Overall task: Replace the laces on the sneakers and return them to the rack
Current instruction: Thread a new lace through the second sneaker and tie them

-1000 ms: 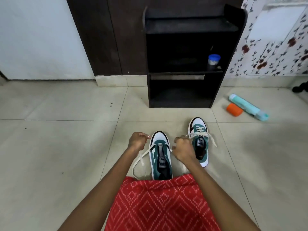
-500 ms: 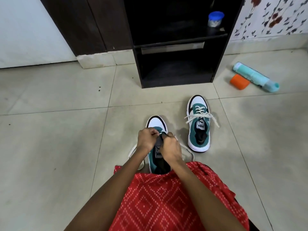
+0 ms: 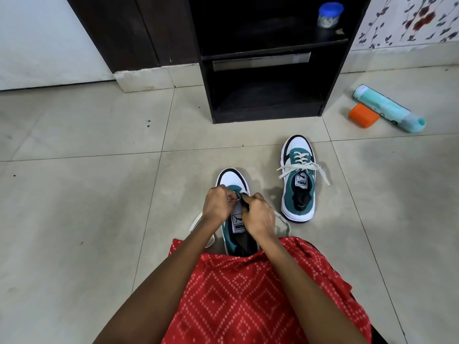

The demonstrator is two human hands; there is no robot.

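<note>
Nearest the camera, my red patterned garment (image 3: 248,294) covered my lap. Both forearms reached forward over it to the near sneaker (image 3: 232,178), which stood on the floor (image 3: 99,219) just ahead of my knees with its toe towards the rack. My left grip (image 3: 218,204) was curled, thumb against forefinger, pinching the lace (image 3: 194,220) at the lowest eyelets behind the toe cap. My right grip (image 3: 258,214) met it there, knuckles up, fingers likewise curled and apparently pinching the same lace from the other side, so that the two grips touched. The rest of that lace lay in slack loops on the floor at either side of the shoe, and the tongue showed no crossings. I therefore judged this sneaker to be at its first rows of threading. Beyond it to the right, and apart from it, the far sneaker (image 3: 298,184) stood laced to the top with its ends splayed sideways; whether they were knotted I could not tell. Farther off, the rack (image 3: 268,95) held neither shoe, and a blue-lidded jar (image 3: 329,14) sat on its upper shelf. A teal bottle (image 3: 390,109) and an orange cap (image 3: 363,115) lay on the floor to its right. By my estimate, most of one lacing remained, and then both shoes had to go to the rack.
</note>
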